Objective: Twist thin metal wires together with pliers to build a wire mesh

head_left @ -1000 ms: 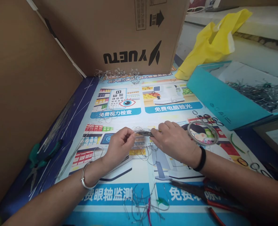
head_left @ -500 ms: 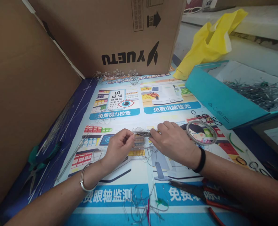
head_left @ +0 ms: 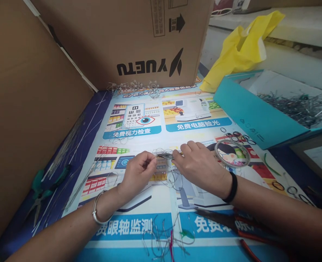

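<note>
My left hand (head_left: 141, 169) is pinched closed on a thin wire (head_left: 157, 157), only a short bit of which shows at the fingertips. My right hand (head_left: 197, 163) is closed around small pliers (head_left: 165, 155), their handles mostly hidden in the palm. The jaws point left and meet the wire close to my left fingertips. Loops of thin wire (head_left: 174, 178) lie on the printed sheet just below the pliers. A roll of silvery tape (head_left: 247, 160) lies right of my right hand, with several dark rings (head_left: 236, 134) behind it.
Red-handled scissors (head_left: 218, 218) lie under my right forearm. Bent wire hooks (head_left: 163, 236) lie at the front. Green-handled pliers (head_left: 38, 189) and straight wires (head_left: 64, 153) are at left. Cardboard (head_left: 139, 32) walls the back and left. A teal box (head_left: 259, 112) of metal pieces and a yellow bag (head_left: 237, 51) stand right.
Both hands hold nearly the same pose. The pliers have turned slightly at the wire, and the whole view has shifted a little.
</note>
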`<state>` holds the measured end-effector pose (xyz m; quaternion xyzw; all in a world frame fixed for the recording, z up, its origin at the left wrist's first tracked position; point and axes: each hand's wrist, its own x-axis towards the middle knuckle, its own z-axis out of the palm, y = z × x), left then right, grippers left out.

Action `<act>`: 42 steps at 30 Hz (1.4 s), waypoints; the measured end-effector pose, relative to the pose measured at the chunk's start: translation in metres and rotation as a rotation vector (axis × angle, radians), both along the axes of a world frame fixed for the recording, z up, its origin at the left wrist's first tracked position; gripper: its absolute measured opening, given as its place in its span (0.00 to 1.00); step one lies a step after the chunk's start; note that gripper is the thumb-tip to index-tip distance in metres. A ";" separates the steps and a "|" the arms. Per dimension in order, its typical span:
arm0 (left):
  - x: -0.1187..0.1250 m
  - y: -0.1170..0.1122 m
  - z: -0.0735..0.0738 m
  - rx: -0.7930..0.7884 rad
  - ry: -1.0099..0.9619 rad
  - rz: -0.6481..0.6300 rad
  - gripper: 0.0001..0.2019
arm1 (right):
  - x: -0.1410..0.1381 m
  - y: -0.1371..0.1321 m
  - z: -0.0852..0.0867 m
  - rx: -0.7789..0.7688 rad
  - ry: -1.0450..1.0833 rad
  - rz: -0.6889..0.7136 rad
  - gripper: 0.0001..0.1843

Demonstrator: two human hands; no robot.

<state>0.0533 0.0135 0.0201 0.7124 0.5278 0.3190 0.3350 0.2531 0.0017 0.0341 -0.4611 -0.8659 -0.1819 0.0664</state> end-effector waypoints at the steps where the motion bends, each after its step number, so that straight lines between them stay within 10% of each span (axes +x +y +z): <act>1: 0.000 0.000 -0.001 0.004 0.000 -0.003 0.08 | 0.000 0.000 -0.001 -0.006 -0.001 0.003 0.07; 42: -0.013 0.011 -0.002 0.273 0.244 -0.297 0.13 | 0.003 0.003 0.000 -0.313 0.190 -0.129 0.16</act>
